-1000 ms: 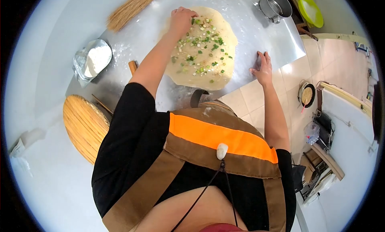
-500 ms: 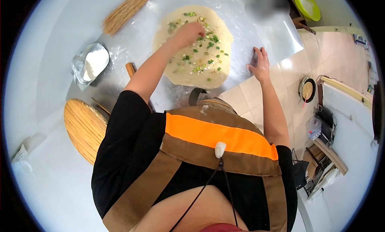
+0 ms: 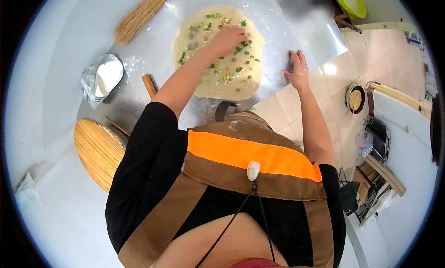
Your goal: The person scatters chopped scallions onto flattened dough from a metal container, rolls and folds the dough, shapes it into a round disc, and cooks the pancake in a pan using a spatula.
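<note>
The metal worktop (image 3: 273,50) carried the dough sheet (image 3: 241,89), which lay flat, thin and whole, with its near rim close to the person's apron (image 3: 241,173). Flattening seemed finished, while the scattering looked well along but uneven: chopped greens (image 3: 238,49) dotted much of the sheet, yet some patches, chiefly toward the rim, had few or none. No fold showed in it. The left hand (image 3: 229,38) hovered over or touched the sheet, its fingers curled; whether they pinched any greens could not be told. The right hand (image 3: 298,72) held nothing, its fingers spread beside the worktop's edge
</note>
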Action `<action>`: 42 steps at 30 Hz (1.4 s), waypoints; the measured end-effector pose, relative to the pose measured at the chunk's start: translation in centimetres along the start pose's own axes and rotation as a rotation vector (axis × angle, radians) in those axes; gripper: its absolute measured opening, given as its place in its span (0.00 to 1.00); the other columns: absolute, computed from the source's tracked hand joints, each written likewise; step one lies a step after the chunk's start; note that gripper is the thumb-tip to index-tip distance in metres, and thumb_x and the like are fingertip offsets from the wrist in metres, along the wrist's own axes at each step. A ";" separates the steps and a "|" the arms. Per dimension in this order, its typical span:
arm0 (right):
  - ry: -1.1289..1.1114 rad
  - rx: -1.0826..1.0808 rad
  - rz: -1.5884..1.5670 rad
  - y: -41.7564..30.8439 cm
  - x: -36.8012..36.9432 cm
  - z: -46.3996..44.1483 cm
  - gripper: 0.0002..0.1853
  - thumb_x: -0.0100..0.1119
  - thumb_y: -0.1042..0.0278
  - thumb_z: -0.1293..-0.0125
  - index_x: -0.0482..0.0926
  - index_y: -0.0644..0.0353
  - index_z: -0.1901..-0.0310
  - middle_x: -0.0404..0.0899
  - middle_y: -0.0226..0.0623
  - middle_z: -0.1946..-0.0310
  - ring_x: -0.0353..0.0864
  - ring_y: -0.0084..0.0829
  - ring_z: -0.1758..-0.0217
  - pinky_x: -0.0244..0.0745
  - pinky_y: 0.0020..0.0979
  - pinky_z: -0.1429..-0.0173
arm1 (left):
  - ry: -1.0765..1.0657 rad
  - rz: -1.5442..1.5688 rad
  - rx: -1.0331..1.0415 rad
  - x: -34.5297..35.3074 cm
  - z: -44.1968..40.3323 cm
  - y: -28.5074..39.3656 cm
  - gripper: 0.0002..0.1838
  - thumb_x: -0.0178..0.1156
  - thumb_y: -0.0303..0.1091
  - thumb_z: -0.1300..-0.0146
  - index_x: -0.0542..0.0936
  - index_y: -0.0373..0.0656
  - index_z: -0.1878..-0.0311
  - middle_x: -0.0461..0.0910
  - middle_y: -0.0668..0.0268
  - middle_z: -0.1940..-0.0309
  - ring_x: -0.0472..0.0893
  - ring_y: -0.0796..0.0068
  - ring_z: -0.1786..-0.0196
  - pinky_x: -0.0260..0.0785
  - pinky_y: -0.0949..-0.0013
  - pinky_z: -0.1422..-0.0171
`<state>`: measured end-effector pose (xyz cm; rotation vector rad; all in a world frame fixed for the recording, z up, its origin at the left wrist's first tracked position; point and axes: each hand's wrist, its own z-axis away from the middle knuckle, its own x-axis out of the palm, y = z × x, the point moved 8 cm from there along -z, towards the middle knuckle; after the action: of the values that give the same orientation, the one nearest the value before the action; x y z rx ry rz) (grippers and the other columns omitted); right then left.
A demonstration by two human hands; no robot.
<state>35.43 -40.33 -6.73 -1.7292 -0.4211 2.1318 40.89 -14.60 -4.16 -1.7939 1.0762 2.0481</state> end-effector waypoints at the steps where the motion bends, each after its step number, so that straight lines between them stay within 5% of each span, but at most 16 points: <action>1: -0.005 0.003 0.000 -0.1 0.1 0.0 0.48 0.78 0.69 0.58 0.65 0.42 0.32 0.50 0.45 0.24 0.48 0.47 0.21 0.50 0.59 0.28 | 0.024 0.007 -0.012 -0.3 -0.3 0.1 0.20 0.56 0.17 0.47 0.81 0.49 0.53 0.78 0.69 0.49 0.75 0.63 0.43 0.67 0.60 0.39; 5: -0.007 0.017 0.005 0.0 -0.1 0.0 0.48 0.79 0.69 0.58 0.65 0.41 0.32 0.50 0.45 0.24 0.48 0.46 0.21 0.50 0.59 0.28 | 0.132 0.023 -0.229 -1.2 0.1 -2.2 0.23 0.57 0.18 0.46 0.81 0.51 0.48 0.77 0.69 0.45 0.72 0.63 0.38 0.61 0.57 0.33; 8: 0.006 0.006 -0.006 0.2 0.2 0.1 0.49 0.79 0.69 0.59 0.65 0.42 0.32 0.50 0.45 0.24 0.48 0.46 0.21 0.49 0.58 0.27 | 0.357 -0.119 -0.166 -2.3 0.3 -1.9 0.25 0.57 0.18 0.47 0.80 0.52 0.46 0.77 0.69 0.44 0.68 0.62 0.35 0.56 0.54 0.29; 14: 0.009 -0.031 -0.027 0.6 0.4 -0.2 0.49 0.78 0.69 0.58 0.65 0.41 0.31 0.51 0.45 0.25 0.48 0.46 0.21 0.48 0.58 0.27 | 0.153 -0.148 -0.220 -1.9 0.9 -2.7 0.25 0.57 0.18 0.49 0.80 0.53 0.48 0.76 0.69 0.43 0.67 0.63 0.33 0.55 0.53 0.29; 18: 0.001 -0.028 -0.022 0.5 0.4 -0.3 0.49 0.78 0.68 0.58 0.64 0.41 0.31 0.51 0.45 0.24 0.48 0.47 0.21 0.48 0.58 0.26 | 0.345 -0.056 -0.525 -4.5 6.6 -8.1 0.17 0.58 0.22 0.49 0.82 0.52 0.56 0.79 0.72 0.50 0.73 0.64 0.41 0.59 0.57 0.36; 21: 0.002 -0.027 -0.020 0.7 0.3 -0.1 0.49 0.78 0.68 0.58 0.64 0.41 0.31 0.51 0.45 0.24 0.48 0.47 0.21 0.48 0.58 0.26 | 0.442 -0.225 -0.407 -5.7 9.8 -9.8 0.15 0.60 0.22 0.52 0.84 0.51 0.62 0.81 0.71 0.59 0.76 0.66 0.48 0.62 0.59 0.42; 30: -0.001 -0.039 -0.047 0.3 0.1 -0.2 0.48 0.78 0.68 0.57 0.65 0.42 0.31 0.50 0.46 0.24 0.47 0.49 0.22 0.46 0.63 0.27 | 0.410 -0.145 -0.719 -6.3 14.2 -11.3 0.16 0.54 0.18 0.51 0.84 0.52 0.65 0.82 0.72 0.60 0.75 0.67 0.49 0.62 0.60 0.44; 34: -0.008 -0.029 -0.025 0.2 0.2 -0.1 0.48 0.78 0.69 0.57 0.64 0.42 0.31 0.50 0.46 0.24 0.47 0.48 0.21 0.46 0.62 0.27 | 0.351 -0.120 -0.636 -5.4 13.7 -9.8 0.12 0.58 0.21 0.51 0.85 0.51 0.66 0.83 0.70 0.64 0.76 0.66 0.52 0.62 0.60 0.44; 40: -0.013 -0.024 -0.009 0.2 0.1 -0.1 0.49 0.78 0.69 0.57 0.64 0.42 0.31 0.50 0.46 0.24 0.47 0.48 0.21 0.47 0.61 0.26 | 0.572 -0.143 -0.683 -6.7 13.9 -9.3 0.14 0.57 0.21 0.51 0.85 0.51 0.66 0.83 0.70 0.69 0.77 0.66 0.54 0.61 0.58 0.44; 42: -0.008 -0.026 -0.005 0.3 0.1 -0.1 0.49 0.78 0.69 0.57 0.64 0.42 0.31 0.50 0.46 0.24 0.47 0.48 0.21 0.47 0.60 0.26 | 0.381 -0.012 -0.609 -5.0 12.5 -9.2 0.14 0.56 0.20 0.51 0.85 0.50 0.65 0.83 0.70 0.66 0.76 0.65 0.52 0.60 0.57 0.43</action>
<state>35.53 -40.51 -6.95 -1.7328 -0.4562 2.1397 37.87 1.39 -3.09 -2.5472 0.5242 2.2424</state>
